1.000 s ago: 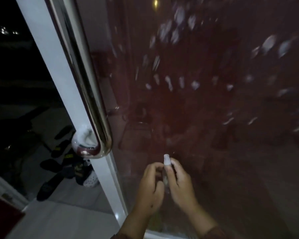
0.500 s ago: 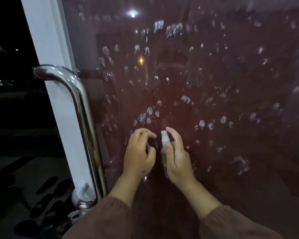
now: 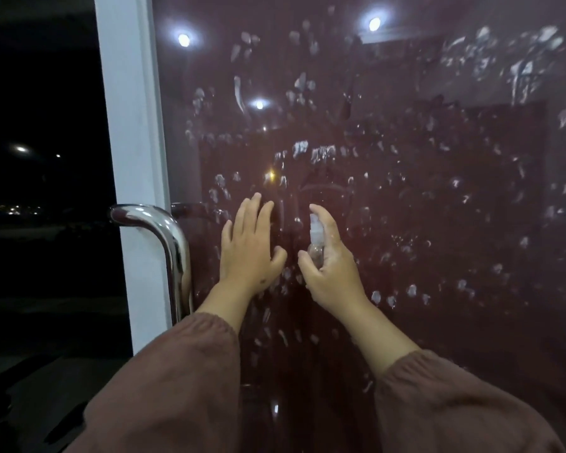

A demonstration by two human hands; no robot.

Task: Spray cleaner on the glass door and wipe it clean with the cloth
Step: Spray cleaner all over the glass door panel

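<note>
Done: glass (image 3: 406, 223) dotted with spray.
Left: wiping; no cloth visible.
Right hand (image 3: 332, 276): fingers gripping bottle (image 3: 316, 237).
Left hand (image 3: 249, 250): fingers spread.

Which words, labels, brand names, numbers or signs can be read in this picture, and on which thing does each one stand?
None can be read.
Small clear plastic spray bottle held in the right hand: no label visible.
Dark glass door with white spray drops: no writing, only reflected lamps.
Curved shiny metal door handle and white door frame: no marks.
</note>
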